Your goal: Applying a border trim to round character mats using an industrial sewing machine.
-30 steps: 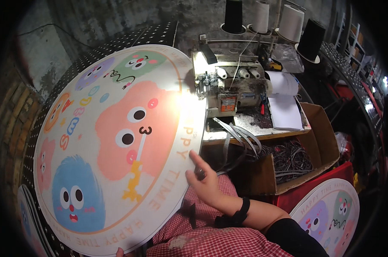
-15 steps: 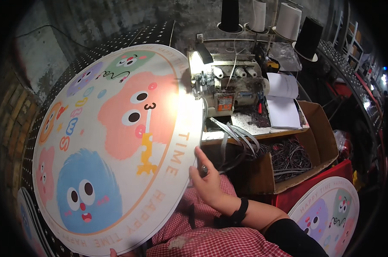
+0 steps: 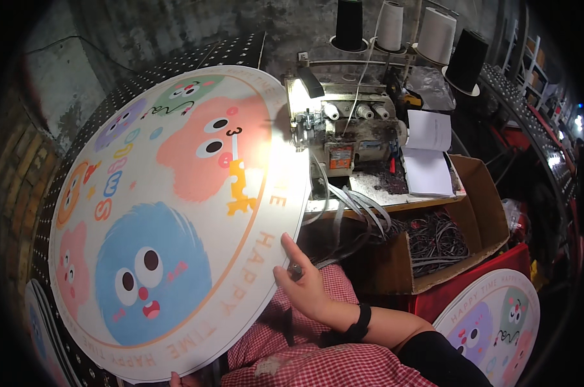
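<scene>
A large round white mat (image 3: 240, 309) printed with cartoon faces lies tilted across the left and middle. Its right edge meets a sewing machine (image 3: 363, 138) under a bright lamp. At the mat's lower right edge is my right hand (image 3: 308, 290), its thumb and forefinger on the rim, slightly apart. Between them shows a small dark shiny thing that I cannot make out. The other fingers are curled and partly hidden. Of my left hand (image 3: 183, 380), only fingertips show at the mat's near edge, by the picture's bottom; the rest is out of view.
Grey strips (image 3: 363, 206) hang from the machine table beside a cardboard box (image 3: 395, 258) of tangled trimmings. Thread cones (image 3: 437, 35) stand behind the machine. An open paper pad (image 3: 428, 171) lies right of it. Another printed round mat (image 3: 492, 326) stands at the lower right.
The round mat has turned counterclockwise, its right side moving away from me past the machine. My right hand has shifted slightly left and nearer along the rim.
</scene>
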`<action>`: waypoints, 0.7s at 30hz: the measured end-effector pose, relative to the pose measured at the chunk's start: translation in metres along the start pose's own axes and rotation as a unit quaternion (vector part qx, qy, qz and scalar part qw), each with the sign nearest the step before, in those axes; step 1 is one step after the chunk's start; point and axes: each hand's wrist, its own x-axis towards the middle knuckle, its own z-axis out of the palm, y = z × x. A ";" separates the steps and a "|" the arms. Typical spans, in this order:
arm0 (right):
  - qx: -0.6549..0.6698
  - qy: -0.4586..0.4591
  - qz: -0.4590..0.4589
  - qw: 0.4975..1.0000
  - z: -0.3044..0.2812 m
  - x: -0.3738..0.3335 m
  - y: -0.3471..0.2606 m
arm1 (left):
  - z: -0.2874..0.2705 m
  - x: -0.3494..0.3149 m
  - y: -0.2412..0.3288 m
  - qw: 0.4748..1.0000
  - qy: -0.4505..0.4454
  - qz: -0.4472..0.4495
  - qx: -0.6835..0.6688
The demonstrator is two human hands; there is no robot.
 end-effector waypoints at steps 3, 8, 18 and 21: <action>0.013 -0.007 0.002 1.000 0.000 0.000 -0.004 | 0.119 -0.052 0.018 0.990 -0.130 0.033 -0.044; -0.015 0.008 -0.035 0.999 0.003 -0.001 -0.001 | 0.211 -0.078 0.037 0.971 0.164 0.117 -0.128; -0.026 0.015 -0.004 1.000 0.001 0.000 -0.006 | 0.152 -0.056 0.019 0.977 0.027 0.198 -0.070; -0.043 -0.025 0.064 0.997 0.000 -0.002 -0.017 | 0.107 -0.044 0.015 0.996 -0.002 0.081 -0.033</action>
